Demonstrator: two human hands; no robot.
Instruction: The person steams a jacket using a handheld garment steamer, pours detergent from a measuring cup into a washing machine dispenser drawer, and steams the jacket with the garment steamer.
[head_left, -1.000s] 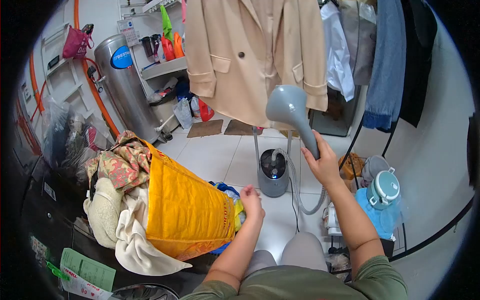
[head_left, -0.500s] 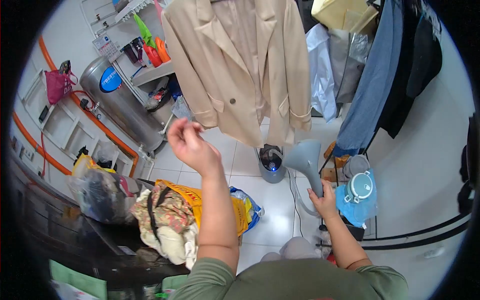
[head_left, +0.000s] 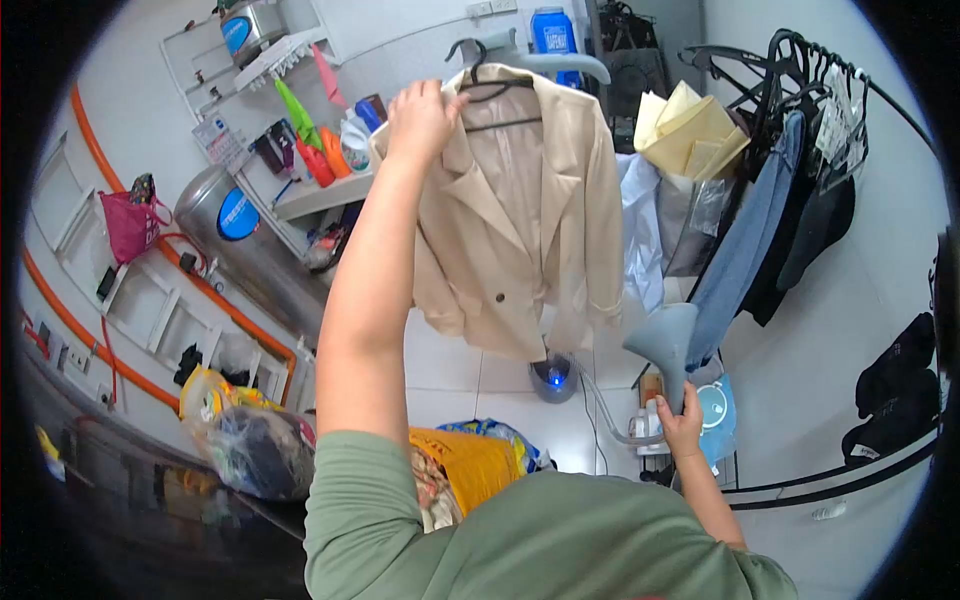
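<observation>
A beige blazer [head_left: 490,210] hangs on a black hanger [head_left: 498,88] in front of me. My left hand [head_left: 422,120] is raised to its shoulder on the left side, fingers curled over the cloth beside the collar. Low on the right, my right hand [head_left: 683,425] is closed round the handle of a grey-blue garment steamer head [head_left: 668,340], its wide end facing up and left. A pale hose [head_left: 605,408] runs from it toward the steamer base [head_left: 553,378] on the floor, where a blue light glows. The blazer hem partly covers the base.
A yellow bag [head_left: 470,465] with clothes stands on the floor below. To the right is a rack of hanging clothes, including blue jeans [head_left: 745,240]. A steel tank [head_left: 250,250] and a shelf [head_left: 320,195] with bottles stand left. A light-blue lidded container [head_left: 712,408] sits near my right hand.
My left hand has risen from beside the blazer's sleeve to its shoulder. The view has tilted up, showing the hanger. The steamer head stays in my right hand, low at the right.
</observation>
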